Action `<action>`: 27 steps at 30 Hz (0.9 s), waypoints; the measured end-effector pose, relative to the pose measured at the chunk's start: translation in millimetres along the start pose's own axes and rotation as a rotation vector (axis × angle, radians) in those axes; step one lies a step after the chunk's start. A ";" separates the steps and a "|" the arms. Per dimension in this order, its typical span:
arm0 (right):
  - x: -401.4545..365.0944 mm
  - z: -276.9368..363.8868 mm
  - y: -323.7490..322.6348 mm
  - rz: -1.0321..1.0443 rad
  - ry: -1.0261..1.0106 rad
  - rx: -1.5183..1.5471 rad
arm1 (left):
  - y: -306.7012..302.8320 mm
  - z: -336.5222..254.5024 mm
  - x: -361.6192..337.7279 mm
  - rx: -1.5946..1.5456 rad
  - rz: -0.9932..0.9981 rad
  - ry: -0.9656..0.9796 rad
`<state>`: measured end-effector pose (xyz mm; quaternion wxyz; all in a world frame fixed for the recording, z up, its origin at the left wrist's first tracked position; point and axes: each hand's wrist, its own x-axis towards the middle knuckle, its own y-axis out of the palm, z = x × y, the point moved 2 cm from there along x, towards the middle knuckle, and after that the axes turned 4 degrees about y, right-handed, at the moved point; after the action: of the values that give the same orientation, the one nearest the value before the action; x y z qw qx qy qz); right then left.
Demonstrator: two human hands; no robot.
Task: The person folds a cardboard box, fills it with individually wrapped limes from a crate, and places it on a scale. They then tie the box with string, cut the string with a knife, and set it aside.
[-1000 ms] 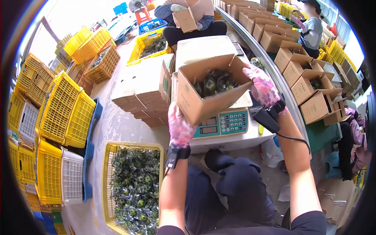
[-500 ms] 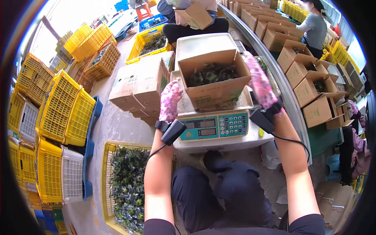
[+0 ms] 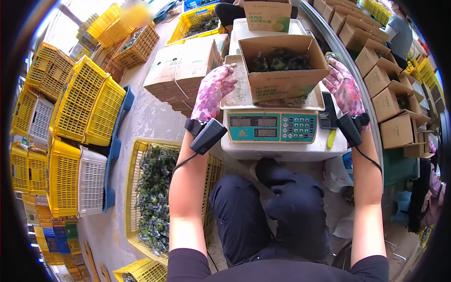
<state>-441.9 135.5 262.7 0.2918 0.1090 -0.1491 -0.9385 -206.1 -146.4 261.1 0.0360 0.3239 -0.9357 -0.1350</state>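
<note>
An open cardboard box [image 3: 282, 87] with dark green wrapped items inside stands on the tray of a teal weighing scale [image 3: 270, 127]. Both hands wear pink patterned gloves. My left hand [image 3: 214, 91] is raised at the left of the box, apart from it, fingers apart and nothing in the palm. On the other side, my right hand [image 3: 344, 87] is beside the box, its fingers spread; a small green item [image 3: 331, 56] shows at its fingertips, and whether they touch it is unclear. A dark phone-like object [image 3: 328, 111] lies right of the scale.
A yellow crate [image 3: 133, 197] of wrapped green items stands on the floor at lower left. Flattened cartons [image 3: 181, 70] are stacked left of the scale. Open boxes [image 3: 376, 70] line the right side. A person [image 3: 225, 13] sits opposite; another [image 3: 400, 35] stands at upper right.
The view has shifted, so the scale and box appear further right. My right hand's fingers have spread beside the box. The person opposite has lowered a carton behind the scale.
</note>
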 end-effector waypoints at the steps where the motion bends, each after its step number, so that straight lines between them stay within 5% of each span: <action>1: -2.1 5.2 10.4 0.020 0.002 -0.016 | 1.4 -0.1 1.4 0.001 0.003 0.005; 7: 9.8 7.1 20.0 0.168 -0.083 -0.194 | 6.4 5.7 15.5 -0.016 0.048 -0.010; 14: 61.2 -6.1 17.7 0.327 0.389 0.447 | 22.1 25.2 30.2 -0.080 0.245 -0.111; 15: 87.3 -25.5 -1.1 0.636 0.350 0.137 | 25.7 29.4 32.0 -0.064 0.268 -0.195; 21: 76.9 -14.4 25.8 0.568 0.411 -0.064 | 2.5 48.3 27.6 -0.045 0.297 -0.207; 23: 71.3 -13.0 22.5 0.557 0.382 -0.095 | 17.3 32.4 22.8 -0.253 0.082 -0.411; 25: 67.3 -20.7 26.4 0.527 0.372 -0.099 | 32.8 23.8 24.4 -0.311 0.409 -0.408; 27: 64.5 -23.5 26.7 0.492 0.364 -0.076 | 26.3 35.4 40.7 -0.099 0.373 -0.337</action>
<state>-473.2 72.1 242.4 0.5358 0.2253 -0.0813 -0.8096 -259.3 -143.5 233.5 -0.0805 0.1163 -0.9644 -0.2236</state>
